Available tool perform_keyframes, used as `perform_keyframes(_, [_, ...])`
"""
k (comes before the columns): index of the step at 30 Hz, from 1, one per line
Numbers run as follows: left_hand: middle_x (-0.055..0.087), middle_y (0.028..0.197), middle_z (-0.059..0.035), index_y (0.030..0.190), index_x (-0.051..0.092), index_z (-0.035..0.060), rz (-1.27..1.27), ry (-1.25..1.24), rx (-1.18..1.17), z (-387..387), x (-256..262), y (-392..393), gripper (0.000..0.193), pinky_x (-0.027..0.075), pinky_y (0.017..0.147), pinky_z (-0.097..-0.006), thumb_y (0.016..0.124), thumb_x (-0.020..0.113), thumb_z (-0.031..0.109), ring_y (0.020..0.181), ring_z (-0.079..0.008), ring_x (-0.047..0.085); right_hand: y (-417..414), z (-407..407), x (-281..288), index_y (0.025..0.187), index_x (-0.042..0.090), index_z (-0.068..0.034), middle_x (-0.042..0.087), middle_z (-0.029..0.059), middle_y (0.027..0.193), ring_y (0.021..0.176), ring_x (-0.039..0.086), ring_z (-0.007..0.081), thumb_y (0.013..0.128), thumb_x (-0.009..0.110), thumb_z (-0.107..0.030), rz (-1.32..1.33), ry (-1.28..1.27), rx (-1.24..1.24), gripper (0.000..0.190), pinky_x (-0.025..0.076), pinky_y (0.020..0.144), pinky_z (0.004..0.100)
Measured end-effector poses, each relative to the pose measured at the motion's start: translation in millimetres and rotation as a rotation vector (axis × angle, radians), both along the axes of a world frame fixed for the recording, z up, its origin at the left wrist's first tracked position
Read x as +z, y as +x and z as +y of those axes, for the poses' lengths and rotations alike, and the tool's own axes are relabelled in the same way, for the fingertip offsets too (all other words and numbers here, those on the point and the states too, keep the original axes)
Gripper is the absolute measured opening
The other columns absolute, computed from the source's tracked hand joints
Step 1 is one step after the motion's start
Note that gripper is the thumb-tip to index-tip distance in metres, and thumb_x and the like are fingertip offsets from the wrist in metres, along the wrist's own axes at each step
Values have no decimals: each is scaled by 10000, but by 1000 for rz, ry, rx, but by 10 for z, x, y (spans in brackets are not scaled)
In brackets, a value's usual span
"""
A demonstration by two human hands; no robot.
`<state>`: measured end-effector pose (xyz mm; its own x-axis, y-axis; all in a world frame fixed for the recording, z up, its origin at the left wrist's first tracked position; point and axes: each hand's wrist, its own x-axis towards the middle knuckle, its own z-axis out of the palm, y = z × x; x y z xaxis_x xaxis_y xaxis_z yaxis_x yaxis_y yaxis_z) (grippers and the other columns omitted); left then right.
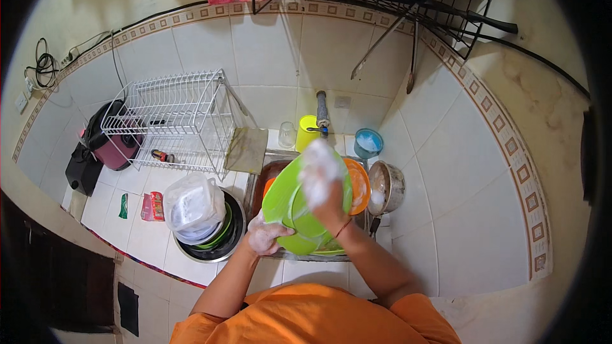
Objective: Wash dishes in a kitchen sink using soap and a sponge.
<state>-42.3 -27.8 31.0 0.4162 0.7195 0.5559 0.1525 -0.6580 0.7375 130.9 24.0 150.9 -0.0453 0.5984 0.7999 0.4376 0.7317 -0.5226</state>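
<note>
A lime-green plastic plate or shallow bowl (282, 196) is tilted over the sink, streaked with suds. My left hand (266, 235), covered in foam, grips its lower left rim. Blurred by motion, my right hand (325, 191) is on the upper part of the green piece with a mass of white foam (319, 162); whatever lies inside the foam is hidden. Right behind the green piece, an orange bowl (357, 186) with suds shows. The sink (253, 191) is mostly covered, and part of another orange item is visible in it.
Left stands a metal basin (239, 248) holding stacked dishes and a clear plastic container (193, 200). Beyond are a white wire dish rack (191, 129), a glass (287, 134), a yellow container (306, 134) and a tap (322, 110). A blue tub (368, 143) and a metal pot (394, 188) are right.
</note>
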Motion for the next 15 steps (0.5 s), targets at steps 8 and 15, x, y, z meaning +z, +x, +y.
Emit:
perform_keyframes(8, [569,1134,-143,1244,450,25,-1026,-1035,-229,-184,647,215,566,499,859,-397,683,506,-23,1009,-290,589,256,281,88,1067,582,-4,586,184,1093,1034,550,323,836,522,-131,-218,-231,207,270,409,925,382])
perform_keyframes(15, [506,1247,-145,1286,409,45,-1441,-948,-162,-1,642,36,435,435,934,-464,866,477,138,1128,-307,509,160,-120,-527,1102,558,5,549,230,1134,1066,507,395,838,518,-96,-67,-193,-186,286,399,933,441])
